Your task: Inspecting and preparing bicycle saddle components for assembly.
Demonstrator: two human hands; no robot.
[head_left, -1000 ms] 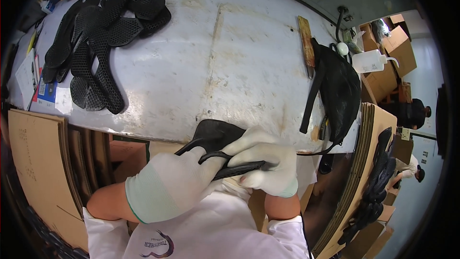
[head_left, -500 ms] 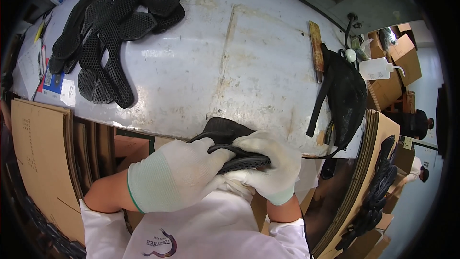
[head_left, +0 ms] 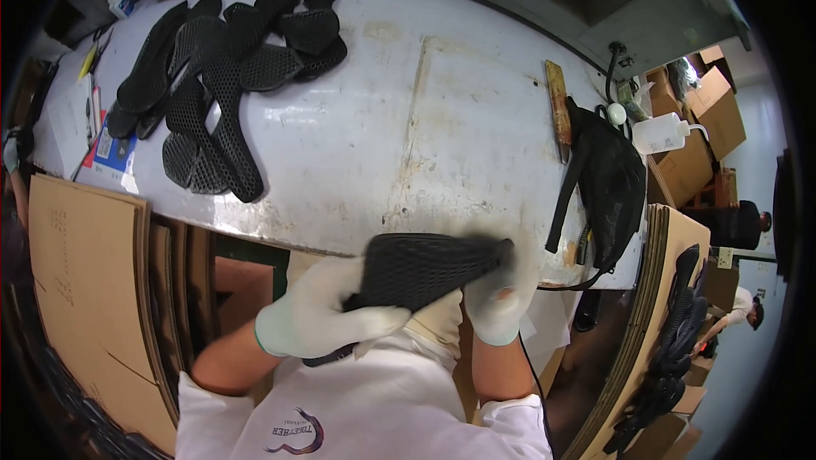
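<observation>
A black honeycomb-textured pad [head_left: 421, 269], broad at one end and narrow at the other, is tilted above the table's near edge, in front of my white shirt. My left hand [head_left: 319, 307], in a white knit glove with a pale green cuff, is closed on its broad end, thumb across the lower side. My right hand [head_left: 501, 298], gloved alike, is at the pad's narrow tip; motion smears its fingers, and part of the hand is behind the tip. Several similar black honeycomb pads [head_left: 225, 77] lie in an overlapping pile at the table's far left.
The pale, stained table [head_left: 340, 154] spans the middle. On its right lie a rusty-bladed tool [head_left: 557, 103] and a black bag [head_left: 608, 179], near a white squeeze bottle [head_left: 663, 133]. Cardboard sheets [head_left: 89, 281] stand at the left; more black pads [head_left: 663, 358] hang at the right.
The pad was bent between both hands and is now spread out flatter, its honeycomb side showing. My left hand has shifted its grip; my right hand has become blurred. The view has shifted slightly.
</observation>
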